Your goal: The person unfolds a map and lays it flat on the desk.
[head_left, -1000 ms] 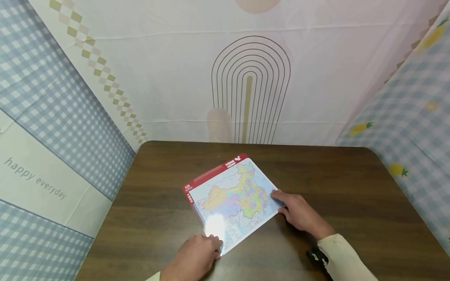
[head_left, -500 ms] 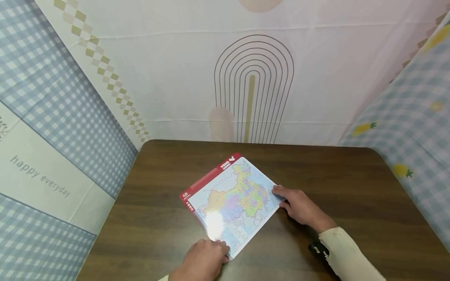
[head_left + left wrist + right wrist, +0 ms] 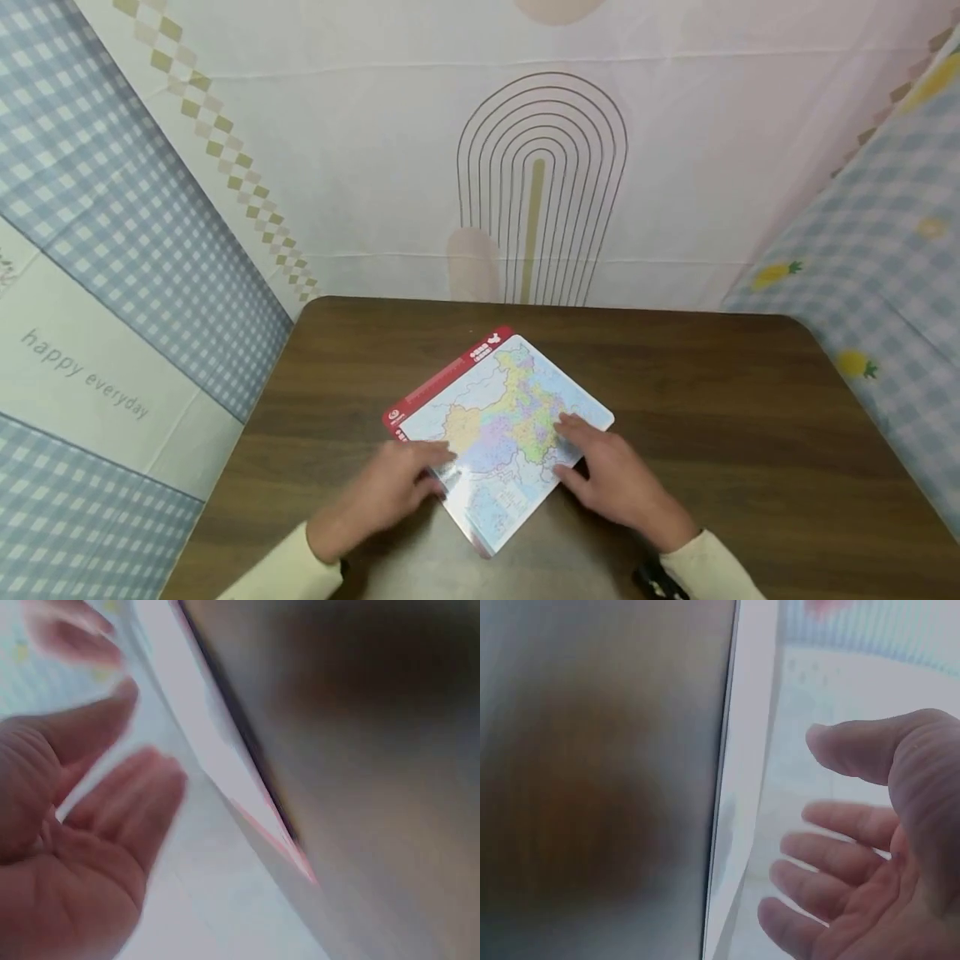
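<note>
A flat rectangular map board point(image 3: 495, 442) with a coloured map and a red strip along its far-left edge lies at an angle on the wooden table, one corner pointing toward the person. My left hand point(image 3: 386, 483) overlaps its left edge in the head view, fingers loosely extended. Over the right corner region hovers my right hand point(image 3: 615, 475), its thumb and fingers spread. Both wrist views show bare palms with nothing gripped: the left hand point(image 3: 82, 817) and the right hand point(image 3: 855, 840) appear apart from the board, which is seen edge-on.
The dark wooden table point(image 3: 712, 400) has rounded far corners. A pale cloth point(image 3: 360, 183) with arch line patterns hangs behind it. Blue checked cloth point(image 3: 135, 200) hangs at the left, and more checked cloth point(image 3: 885, 275) with pineapples at the right.
The board has turned slightly counterclockwise, then stayed put. Both hands have let go of its corners; the left moved up and left, the right slightly left and down.
</note>
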The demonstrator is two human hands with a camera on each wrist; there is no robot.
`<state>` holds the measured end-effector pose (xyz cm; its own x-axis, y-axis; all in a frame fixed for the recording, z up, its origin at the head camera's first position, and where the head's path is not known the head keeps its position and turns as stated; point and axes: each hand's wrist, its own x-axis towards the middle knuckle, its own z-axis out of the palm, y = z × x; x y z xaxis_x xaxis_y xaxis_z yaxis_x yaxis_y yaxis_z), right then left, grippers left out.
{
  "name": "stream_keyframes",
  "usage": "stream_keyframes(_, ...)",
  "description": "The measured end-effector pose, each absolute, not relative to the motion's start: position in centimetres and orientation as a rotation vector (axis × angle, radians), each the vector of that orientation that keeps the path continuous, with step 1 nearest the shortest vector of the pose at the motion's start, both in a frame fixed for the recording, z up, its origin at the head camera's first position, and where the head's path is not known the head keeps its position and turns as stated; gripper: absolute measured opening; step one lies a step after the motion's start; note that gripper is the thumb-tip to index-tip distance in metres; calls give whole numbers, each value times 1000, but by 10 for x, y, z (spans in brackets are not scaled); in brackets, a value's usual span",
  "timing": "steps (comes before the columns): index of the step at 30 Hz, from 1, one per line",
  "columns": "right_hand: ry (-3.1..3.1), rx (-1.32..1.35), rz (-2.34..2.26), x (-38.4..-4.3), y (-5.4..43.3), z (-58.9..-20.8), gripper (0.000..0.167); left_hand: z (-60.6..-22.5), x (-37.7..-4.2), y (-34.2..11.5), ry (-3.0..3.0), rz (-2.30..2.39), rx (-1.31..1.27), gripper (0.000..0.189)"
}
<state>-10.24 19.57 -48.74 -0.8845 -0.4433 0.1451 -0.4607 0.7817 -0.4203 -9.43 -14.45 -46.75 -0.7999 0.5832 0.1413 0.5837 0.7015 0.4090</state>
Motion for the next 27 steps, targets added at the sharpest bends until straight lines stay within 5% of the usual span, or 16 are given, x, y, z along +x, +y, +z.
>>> stream_keyframes(10,-3038,750,754,-50,128,-486,76,-482,-176,-215,-3108,-690,-1014,59)
stream_keyframes(27,-3177,754,725,-32,92,-493,81,-484,-198,-229,-3139,-688,-1152,53)
